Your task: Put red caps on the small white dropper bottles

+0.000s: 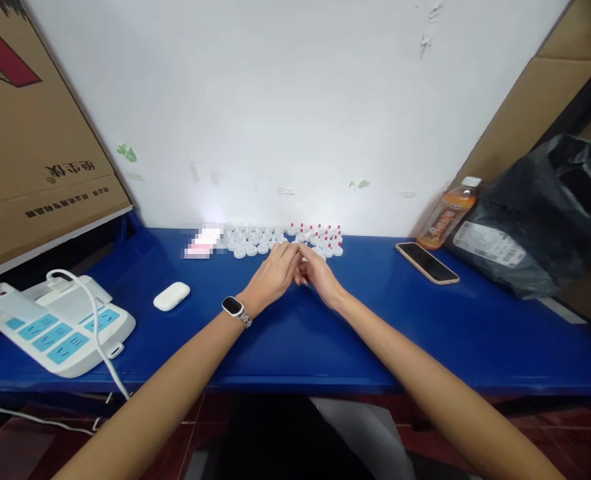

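My left hand (pixel 275 270), with a watch (pixel 233 307) on its wrist, meets my right hand (pixel 319 275) above the blue table. Fingers of both hands are curled inward and touch; whatever lies between them is hidden. Just beyond my left hand stand rows of small white round caps with pointed tops (pixel 251 249). Behind my right hand is a group of similar white pieces with red tips (pixel 337 248). My fingers partly cover the nearest pieces of both groups.
On the blue table (pixel 295 353), a power strip (pixel 65 340) with a white cable and a white earbud case (pixel 172 296) lie left. A phone (pixel 427 262), an orange drink bottle (pixel 448 215) and a dark plastic bag (pixel 535 213) are right. A white wall (pixel 285 120) closes the back.
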{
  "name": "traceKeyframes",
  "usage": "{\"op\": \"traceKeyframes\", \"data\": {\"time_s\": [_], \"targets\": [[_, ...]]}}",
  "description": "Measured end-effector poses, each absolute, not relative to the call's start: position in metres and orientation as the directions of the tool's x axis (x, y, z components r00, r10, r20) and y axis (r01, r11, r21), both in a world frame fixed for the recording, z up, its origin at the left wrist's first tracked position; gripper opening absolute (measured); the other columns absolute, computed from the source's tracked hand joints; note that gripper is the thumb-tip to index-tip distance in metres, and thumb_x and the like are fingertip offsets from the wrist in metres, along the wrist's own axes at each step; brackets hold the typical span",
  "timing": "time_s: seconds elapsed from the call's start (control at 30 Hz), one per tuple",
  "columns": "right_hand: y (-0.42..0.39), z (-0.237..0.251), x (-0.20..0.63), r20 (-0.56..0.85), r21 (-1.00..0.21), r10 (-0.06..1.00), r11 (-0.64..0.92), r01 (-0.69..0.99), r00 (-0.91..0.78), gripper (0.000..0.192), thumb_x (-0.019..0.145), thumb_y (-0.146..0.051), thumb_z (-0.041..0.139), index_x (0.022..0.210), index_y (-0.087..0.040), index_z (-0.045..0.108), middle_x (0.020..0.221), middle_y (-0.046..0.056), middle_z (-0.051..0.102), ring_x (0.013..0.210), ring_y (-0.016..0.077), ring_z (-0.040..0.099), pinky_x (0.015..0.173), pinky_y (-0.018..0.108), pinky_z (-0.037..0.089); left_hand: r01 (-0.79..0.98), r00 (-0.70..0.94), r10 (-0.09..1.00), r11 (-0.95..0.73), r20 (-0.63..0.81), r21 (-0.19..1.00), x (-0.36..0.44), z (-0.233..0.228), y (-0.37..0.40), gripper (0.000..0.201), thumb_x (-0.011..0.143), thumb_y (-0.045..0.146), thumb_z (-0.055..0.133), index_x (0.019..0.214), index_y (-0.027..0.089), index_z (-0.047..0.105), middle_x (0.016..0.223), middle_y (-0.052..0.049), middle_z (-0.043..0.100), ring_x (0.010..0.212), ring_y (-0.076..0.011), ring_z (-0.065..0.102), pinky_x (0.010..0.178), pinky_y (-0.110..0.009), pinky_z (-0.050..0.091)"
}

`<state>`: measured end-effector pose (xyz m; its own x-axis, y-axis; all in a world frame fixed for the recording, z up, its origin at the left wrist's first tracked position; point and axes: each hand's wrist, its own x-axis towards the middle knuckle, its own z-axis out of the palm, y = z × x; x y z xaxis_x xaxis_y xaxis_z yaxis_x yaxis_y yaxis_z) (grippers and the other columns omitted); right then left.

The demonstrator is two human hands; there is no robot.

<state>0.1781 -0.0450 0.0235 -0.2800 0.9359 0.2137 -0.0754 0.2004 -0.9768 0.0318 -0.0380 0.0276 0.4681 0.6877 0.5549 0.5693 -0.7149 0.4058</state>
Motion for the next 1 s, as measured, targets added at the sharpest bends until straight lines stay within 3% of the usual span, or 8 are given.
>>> {"op": "traceKeyframes", "data": {"time_s": [0.1,0.2,0.27,0.4,0.57,0.8,0.9,1.0], "targets": [[-0.047,0.018,0.179,0.202,-0.974,0.942,0.223,0.048,-0.269,0.049,0.091,-0.07,0.04,0.075,-0.024,0.04,0.055,-0.007,0.038,0.048,0.0108,0.036,0.049,0.025,0.03,0.612,0.544,0.692,-0.714,0.474,0.341,0.029,0.033,-0.043,0.042,0.101,0.029,0.034,0.14,0.016,0.041,0.139,-0.017,0.054,0.127,-0.0282,0.054,0.105,-0.045,0.046],[-0.049,0.013,0.182,0.241,-0.93,0.928,0.304,0.206,-0.284,0.045,0.092,-0.066,0.044,0.075,-0.024,0.04,0.061,-0.005,0.041,0.055,0.0116,0.039,0.052,0.024,0.033,0.636,0.55,0.736,-0.676,0.396,0.373,0.022,0.039,-0.049,0.061,0.093,0.025,0.046,0.15,0.016,0.025,0.139,-0.019,0.054,0.121,-0.0301,0.06,0.101,-0.047,0.05],[-0.05,0.013,0.185,0.29,-0.883,0.91,0.374,0.284,-0.298,0.041,0.095,-0.06,0.044,0.077,-0.023,0.043,0.066,-0.004,0.045,0.06,0.0125,0.042,0.055,0.025,0.036,0.617,0.573,0.724,-0.689,0.383,0.38,0.019,0.041,-0.051,0.063,0.091,0.022,0.047,0.15,0.016,0.025,0.136,-0.018,0.056,0.12,-0.0297,0.061,0.102,-0.046,0.05],[-0.053,0.023,0.188,0.349,-0.844,0.908,0.411,0.344,-0.23,0.037,0.097,-0.051,0.043,0.074,-0.022,0.043,0.065,-0.004,0.044,0.061,0.0131,0.04,0.057,0.026,0.033,0.57,0.593,0.667,-0.743,0.45,0.35,0.02,0.041,-0.049,0.048,0.098,0.025,0.041,0.143,0.014,0.033,0.136,-0.02,0.056,0.126,-0.0292,0.058,0.105,-0.044,0.049],[-0.055,0.034,0.182,0.401,-0.876,0.906,0.422,0.236,-0.131,0.034,0.094,-0.046,0.045,0.072,-0.021,0.046,0.066,-0.003,0.044,0.064,0.0131,0.04,0.059,0.026,0.032,0.571,0.589,0.603,-0.782,0.538,0.251,0.022,0.04,-0.044,0.037,0.102,0.035,0.04,0.134,0.016,0.039,0.125,-0.017,0.061,0.113,-0.0272,0.065,0.093,-0.041,0.055],[-0.046,0.022,0.173,0.337,-0.941,0.941,0.338,0.006,-0.022,0.033,0.087,-0.04,0.047,0.062,-0.022,0.037,0.059,-0.005,0.033,0.056,0.0108,0.032,0.055,0.024,0.03,0.55,0.639,0.454,-0.834,0.621,0.044,0.021,0.042,-0.038,0.034,0.105,0.034,0.035,0.131,0.013,0.041,0.12,-0.017,0.061,0.115,-0.0273,0.061,0.093,-0.042,0.053],[-0.043,0.02,0.168,0.305,-0.952,0.952,0.304,-0.023,-0.015,0.032,0.086,-0.04,0.046,0.061,-0.022,0.037,0.057,-0.006,0.034,0.054,0.0104,0.031,0.053,0.024,0.029,0.538,0.631,0.467,-0.839,0.62,0.083,0.024,0.043,-0.04,0.035,0.104,0.034,0.036,0.13,0.012,0.043,0.122,-0.018,0.061,0.116,-0.0278,0.06,0.094,-0.042,0.051],[-0.039,0.022,0.172,0.307,-0.951,0.952,0.307,-0.039,0.008,0.033,0.085,-0.043,0.047,0.061,-0.023,0.036,0.056,-0.006,0.034,0.053,0.0103,0.031,0.051,0.024,0.028,0.5,0.574,0.555,-0.82,0.602,0.28,0.022,0.043,-0.041,0.031,0.104,0.036,0.037,0.126,0.016,0.046,0.115,-0.014,0.063,0.105,-0.0242,0.063,0.089,-0.039,0.051]]}}
